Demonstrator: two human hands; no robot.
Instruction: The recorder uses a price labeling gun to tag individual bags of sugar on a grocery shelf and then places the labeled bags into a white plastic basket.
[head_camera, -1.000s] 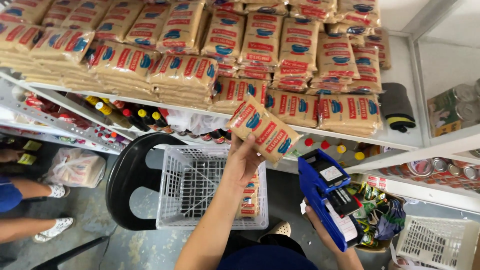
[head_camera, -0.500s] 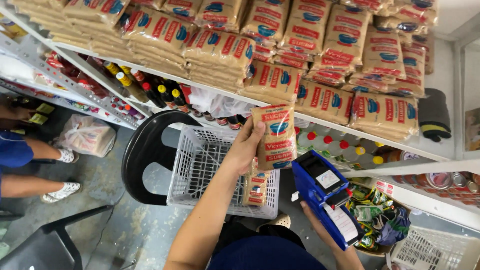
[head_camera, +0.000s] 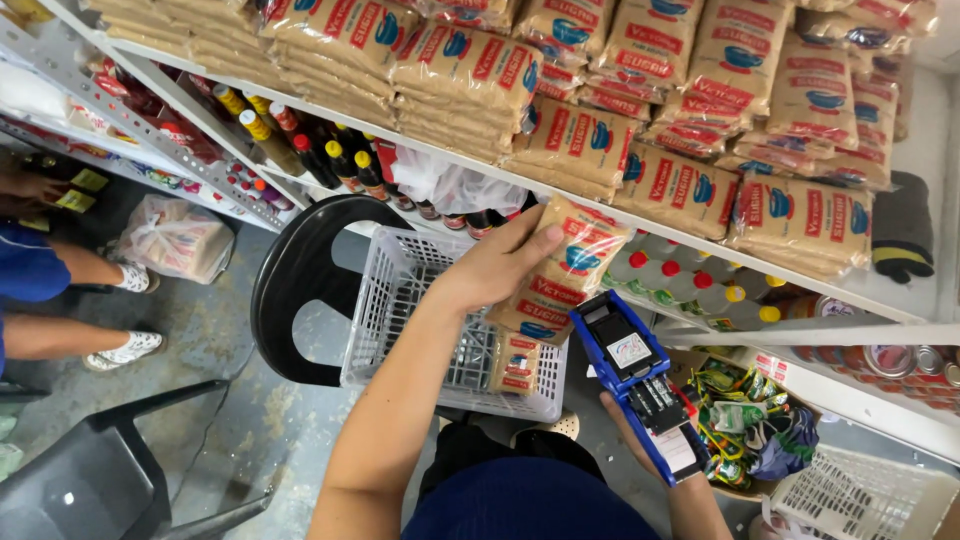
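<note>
**Sugar packet in my left grip, price gun in my right**

My left hand (head_camera: 495, 268) has its grip closed around a tan sugar packet (head_camera: 560, 270) with red and blue print; the fingers lie across its upper face and the thumb is hidden behind it. The packet is tilted, its lower end pointing down toward my right hand. Just below and to the right of that grip, the blue price gun (head_camera: 640, 385) meets the packet's lower corner, its nose close against or touching the wrapper; I cannot tell which. My right hand (head_camera: 640, 440) is wrapped around the gun's handle from underneath, so that grip is closed on the tool, though most of the fingers are hidden by the gun body.

Directly beneath my left grip stands a white wire-mesh basket (head_camera: 400, 300), and inside it, near the right wall, one more packet of the same kind (head_camera: 515, 362) stands on end. The basket rests on a black plastic chair (head_camera: 290, 280), to the left of the grip.

Above and behind both grips, the shelf (head_camera: 640, 225) carries stacked packets of the same kind in several rows. Under that shelf, beyond the held packet, stand clear bottles with coloured caps (head_camera: 700, 290). Far to the left of my grip, another person's legs and white shoes (head_camera: 125, 350) show on the concrete floor.
</note>
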